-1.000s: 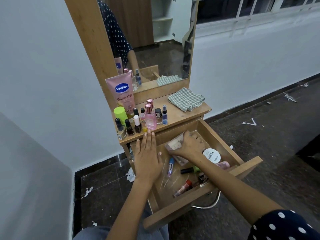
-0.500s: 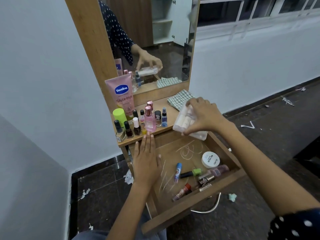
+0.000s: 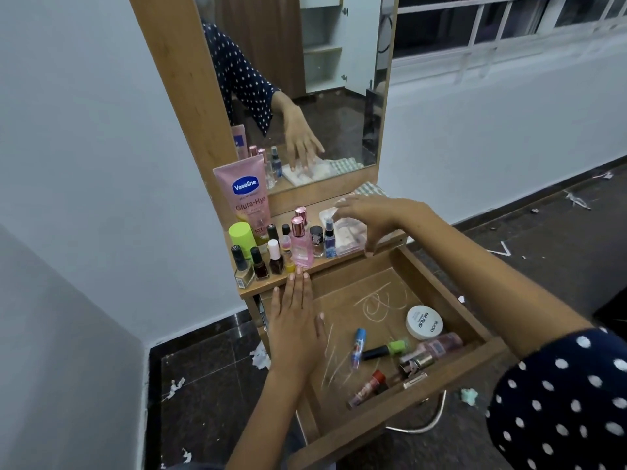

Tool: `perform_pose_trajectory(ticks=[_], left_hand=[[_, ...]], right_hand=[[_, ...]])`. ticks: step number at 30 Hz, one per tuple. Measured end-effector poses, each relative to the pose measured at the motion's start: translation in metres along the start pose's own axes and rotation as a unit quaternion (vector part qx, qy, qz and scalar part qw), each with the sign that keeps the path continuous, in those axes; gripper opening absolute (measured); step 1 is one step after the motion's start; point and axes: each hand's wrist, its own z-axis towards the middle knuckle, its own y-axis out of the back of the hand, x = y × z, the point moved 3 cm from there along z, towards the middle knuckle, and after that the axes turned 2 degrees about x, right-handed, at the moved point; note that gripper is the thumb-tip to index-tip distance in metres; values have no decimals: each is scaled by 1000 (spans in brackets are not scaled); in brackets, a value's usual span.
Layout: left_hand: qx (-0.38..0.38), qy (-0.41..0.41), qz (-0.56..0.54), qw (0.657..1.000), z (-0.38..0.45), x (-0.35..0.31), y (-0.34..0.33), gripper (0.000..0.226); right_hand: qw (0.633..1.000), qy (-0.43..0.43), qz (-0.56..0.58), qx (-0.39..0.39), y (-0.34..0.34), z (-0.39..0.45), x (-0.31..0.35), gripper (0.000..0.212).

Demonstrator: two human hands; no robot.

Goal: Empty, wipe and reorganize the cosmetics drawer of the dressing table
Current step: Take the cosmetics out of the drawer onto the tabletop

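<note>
"Vaseline Gluta-Hya" on pink tube [image 3: 246, 198], "NAIL POLISH" on white round jar [image 3: 424, 322]

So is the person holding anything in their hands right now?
Nothing is gripped. The right hand hovers spread over the clear packet on the tabletop; the left hand lies flat in the drawer.

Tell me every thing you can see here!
Vaseline tube: 1, pink, tabletop back.
Green-capped container: 1, tabletop left.
Pink perfume bottle: 1, tabletop front.
Clear packet: 1, tabletop, under right hand.
Checked cloth: 1, green-white, tabletop.
White jar: 1, in drawer.
Blue-capped tube: 1, in drawer.
Green-capped bottle: 1, in drawer.
Drawer: 1, wooden, open.
Left hand: flat on drawer's left edge.
Right hand: over packet.
</note>
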Motion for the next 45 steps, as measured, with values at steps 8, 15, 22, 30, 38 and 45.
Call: perform_pose_trajectory(ticks=[8,15,22,30,38,45], left_hand=[[-16,4,-3,1000,1,-1,-1,66],[-30,7,0,1000,-1,-2,0,66],[-29,11,2,1000,0,-2,-1,66],[-30,4,3,1000,-2,-4,2,69],[-26,6,10,1000,0,-3,-2,72],[-26,8,0,1000,0,-3,-2,71]], right_hand=[[930,-162,130,-303,-60,-46,-12,54],[903,-140,223,-339,-65,-36,-14,40],[893,-169,198,-368,-73,-41,-1,43],[809,-144,353,-447,-82,-46,59,36],[777,-153,398,-464,-78,-25,67,17],[799,-191,337,-459,-73,-18,71,16]])
